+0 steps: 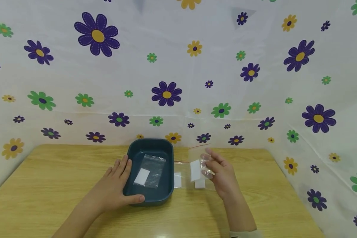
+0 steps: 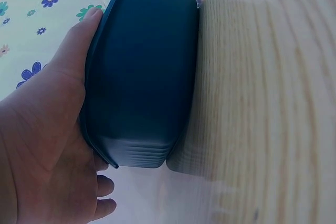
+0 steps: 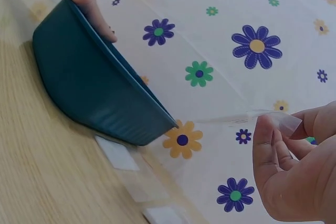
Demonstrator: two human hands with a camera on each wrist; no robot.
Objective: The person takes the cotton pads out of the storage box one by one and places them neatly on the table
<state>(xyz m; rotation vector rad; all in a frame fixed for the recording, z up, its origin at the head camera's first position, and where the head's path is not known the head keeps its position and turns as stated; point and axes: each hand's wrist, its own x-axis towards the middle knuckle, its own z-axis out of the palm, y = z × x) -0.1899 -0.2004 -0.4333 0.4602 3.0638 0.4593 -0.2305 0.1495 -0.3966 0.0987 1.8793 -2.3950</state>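
Observation:
A dark teal plastic tub (image 1: pixel 151 200) stands on the table, with a clear zip bag (image 1: pixel 156 167) holding a white slip lying inside it. My left hand (image 1: pixel 114 186) rests on the tub's left rim, fingers extended along it and thumb on the near rim. To the right of the tub and above the table, my right hand (image 1: pixel 226 180) pinches another clear zip bag (image 1: pixel 195 170) with a white slip in it. Seen from the right wrist, that bag (image 3: pixel 236 117) appears nearly edge-on. Below it, more bags with white slips (image 1: pixel 177 180) lie flat beside the tub.
The light wooden table (image 1: pixel 256 205) ends against a white cloth backdrop (image 1: pixel 178 69) printed with purple, green and yellow flowers. In the right wrist view, white slips (image 3: pixel 118 153) in clear plastic lie close along the tub's side.

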